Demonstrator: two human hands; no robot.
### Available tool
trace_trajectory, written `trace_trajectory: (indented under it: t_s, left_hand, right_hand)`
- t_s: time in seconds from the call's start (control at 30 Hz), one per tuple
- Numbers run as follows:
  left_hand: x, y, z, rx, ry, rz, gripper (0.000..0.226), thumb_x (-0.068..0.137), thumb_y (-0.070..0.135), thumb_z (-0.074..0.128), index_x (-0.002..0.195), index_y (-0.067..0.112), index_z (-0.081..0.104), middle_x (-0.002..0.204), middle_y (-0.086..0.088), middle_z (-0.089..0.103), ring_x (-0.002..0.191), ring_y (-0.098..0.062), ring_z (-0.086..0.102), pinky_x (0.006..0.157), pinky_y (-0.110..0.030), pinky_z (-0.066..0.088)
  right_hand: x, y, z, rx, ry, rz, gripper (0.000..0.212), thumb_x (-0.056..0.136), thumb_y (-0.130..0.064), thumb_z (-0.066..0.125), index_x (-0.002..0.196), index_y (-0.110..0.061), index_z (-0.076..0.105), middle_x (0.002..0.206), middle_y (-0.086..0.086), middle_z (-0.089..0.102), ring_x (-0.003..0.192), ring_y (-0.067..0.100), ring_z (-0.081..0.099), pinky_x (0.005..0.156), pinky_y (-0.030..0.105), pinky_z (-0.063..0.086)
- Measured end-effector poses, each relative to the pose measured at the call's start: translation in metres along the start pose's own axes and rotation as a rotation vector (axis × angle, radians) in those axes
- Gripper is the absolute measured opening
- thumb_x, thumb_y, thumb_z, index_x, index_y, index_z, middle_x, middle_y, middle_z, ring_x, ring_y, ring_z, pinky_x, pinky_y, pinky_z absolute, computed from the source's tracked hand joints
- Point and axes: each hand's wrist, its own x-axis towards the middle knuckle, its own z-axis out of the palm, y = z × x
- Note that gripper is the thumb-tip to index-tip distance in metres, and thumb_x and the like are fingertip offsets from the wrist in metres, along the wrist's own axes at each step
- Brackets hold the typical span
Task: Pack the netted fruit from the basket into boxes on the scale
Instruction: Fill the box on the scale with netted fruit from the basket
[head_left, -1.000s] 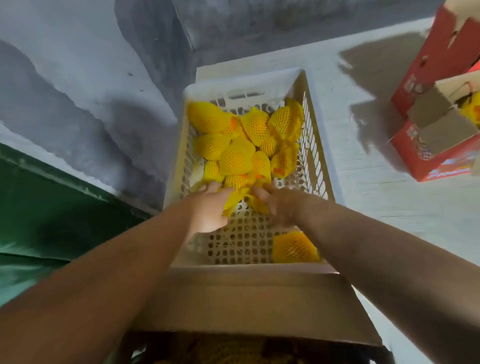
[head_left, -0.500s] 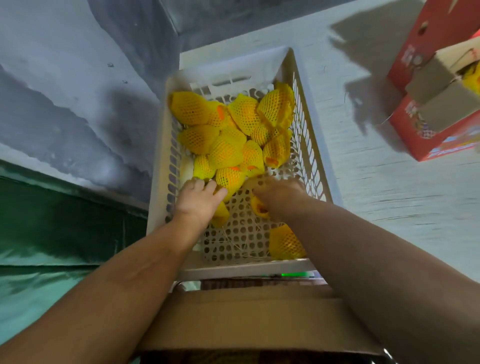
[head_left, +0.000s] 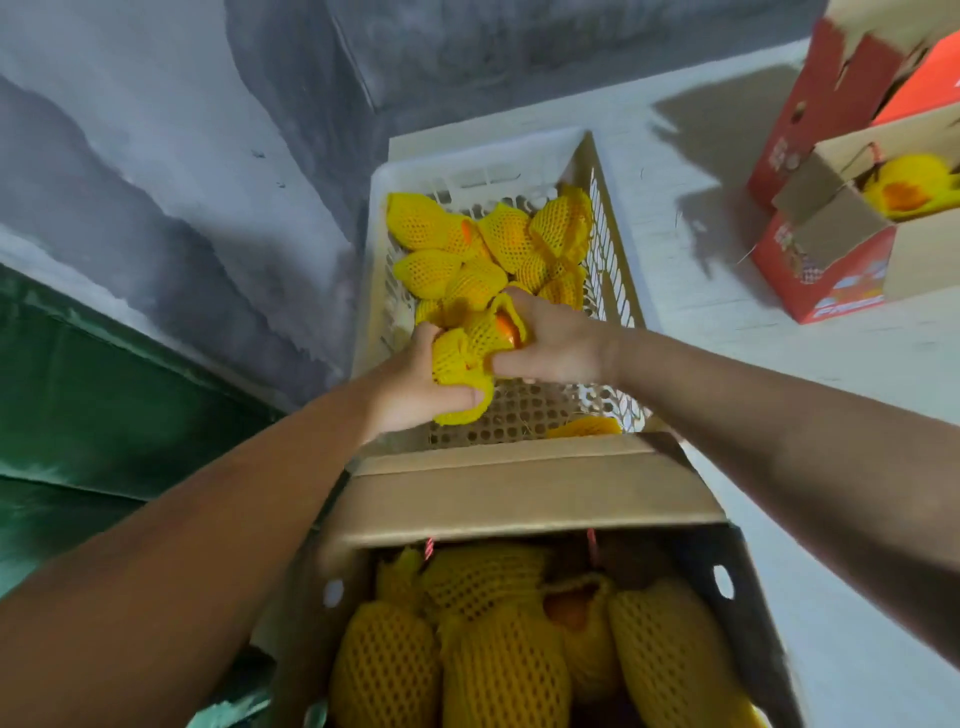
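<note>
Grey wall (head_left: 156, 156), white floor (head_left: 779, 374); both hands (head_left: 550, 343) clutch netted fruit (head_left: 467, 353) above basket (head_left: 618, 291).

Bare basket floor (head_left: 524, 410) near side, fruit heap (head_left: 483, 249) crowding far end, box flap (head_left: 524, 493) barring near edge.

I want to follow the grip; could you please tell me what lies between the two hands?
In the head view, netted fruit is clutched between the left hand and right hand, above the basket.

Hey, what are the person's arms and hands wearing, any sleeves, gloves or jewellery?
Nothing visible: the left hand and right hand are bare, without gloves, rings or a watch. Both forearms are uncovered to the frame edge, with no sleeve in view.
</note>
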Motion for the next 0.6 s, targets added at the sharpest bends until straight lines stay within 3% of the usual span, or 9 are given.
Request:
trace_trajectory:
  t_s: [0.07, 0.13, 0.23, 0.27, 0.33, 0.4, 0.5, 0.6]
  left_hand:
    - [-0.025, 0.018, 0.002, -0.276, 0.091, 0.068, 0.071, 0.084, 0.026, 0.086, 0.137, 0.029, 0.039, 0.114, 0.009, 0.059, 0.098, -0.009, 0.065, 0.057, -0.011, 0.052]
    - [-0.053, 0.038, 0.006, -0.57, 0.102, 0.064, 0.071, 0.077, 0.028, 0.087, 0.138, 0.037, 0.051, 0.124, 0.007, 0.068, 0.104, -0.013, 0.071, 0.06, -0.024, 0.06]
    - [-0.104, 0.059, 0.013, -0.753, 0.134, 0.09, 0.058, 0.065, 0.039, 0.085, 0.118, 0.05, 0.066, 0.116, 0.01, 0.076, 0.102, -0.017, 0.076, 0.065, -0.037, 0.064]
    - [-0.122, 0.062, 0.017, -0.79, 0.159, 0.109, 0.053, 0.063, 0.041, 0.084, 0.113, 0.052, 0.068, 0.109, 0.011, 0.077, 0.098, -0.016, 0.077, 0.066, -0.038, 0.064]
    - [-0.158, 0.061, 0.027, -0.891, 0.23, 0.102, 0.053, 0.059, 0.045, 0.085, 0.109, 0.052, 0.07, 0.105, 0.009, 0.079, 0.095, -0.018, 0.078, 0.069, -0.04, 0.063]
    - [-0.194, 0.051, 0.043, -1.046, 0.255, 0.096, 0.071, 0.058, 0.047, 0.092, 0.125, 0.038, 0.069, 0.118, -0.003, 0.077, 0.105, -0.027, 0.076, 0.077, -0.045, 0.062]
    - [-0.248, 0.029, 0.061, -1.369, 0.252, 0.092, 0.102, 0.051, 0.046, 0.102, 0.137, 0.013, 0.061, 0.119, -0.015, 0.076, 0.101, -0.032, 0.077, 0.071, -0.038, 0.062]
    - [-0.286, 0.019, 0.075, -1.489, 0.286, 0.033, 0.078, 0.067, 0.032, 0.094, 0.134, 0.009, 0.061, 0.104, -0.013, 0.078, 0.086, -0.027, 0.079, 0.062, -0.032, 0.061]
  right_hand:
    - [-0.018, -0.029, -0.007, 0.026, 0.065, -0.089, 0.056, 0.087, -0.028, 0.076, 0.135, -0.024, 0.048, 0.1, -0.003, 0.07, 0.09, 0.006, 0.067, 0.079, 0.031, 0.057]
    - [-0.041, -0.058, -0.009, 0.105, 0.149, -0.177, 0.057, 0.086, -0.015, 0.076, 0.133, -0.02, 0.046, 0.089, -0.007, 0.065, 0.07, -0.002, 0.06, 0.065, 0.019, 0.05]
    - [-0.084, -0.089, 0.005, 0.279, 0.268, -0.26, 0.059, 0.085, -0.009, 0.077, 0.133, -0.021, 0.045, 0.09, -0.004, 0.065, 0.074, 0.008, 0.062, 0.069, 0.029, 0.053]
    - [-0.099, -0.095, 0.013, 0.341, 0.323, -0.286, 0.058, 0.085, -0.011, 0.078, 0.132, -0.022, 0.046, 0.091, -0.004, 0.067, 0.077, 0.01, 0.064, 0.071, 0.032, 0.056]
    - [-0.134, -0.102, 0.034, 0.439, 0.464, -0.312, 0.058, 0.084, -0.02, 0.08, 0.132, -0.023, 0.047, 0.093, -0.011, 0.07, 0.083, 0.006, 0.069, 0.073, 0.025, 0.056]
    - [-0.171, -0.1, 0.059, 0.481, 0.608, -0.3, 0.064, 0.084, -0.035, 0.081, 0.137, -0.029, 0.045, 0.103, -0.018, 0.072, 0.093, 0.0, 0.07, 0.079, 0.02, 0.055]
    - [-0.223, -0.093, 0.097, 0.383, 0.805, -0.214, 0.076, 0.078, -0.055, 0.079, 0.138, -0.049, 0.033, 0.112, -0.019, 0.069, 0.092, 0.01, 0.072, 0.08, 0.048, 0.059]
    - [-0.254, -0.083, 0.115, 0.173, 0.769, -0.254, 0.086, 0.078, -0.045, 0.081, 0.143, -0.047, 0.024, 0.107, -0.008, 0.068, 0.083, 0.022, 0.071, 0.074, 0.055, 0.058]
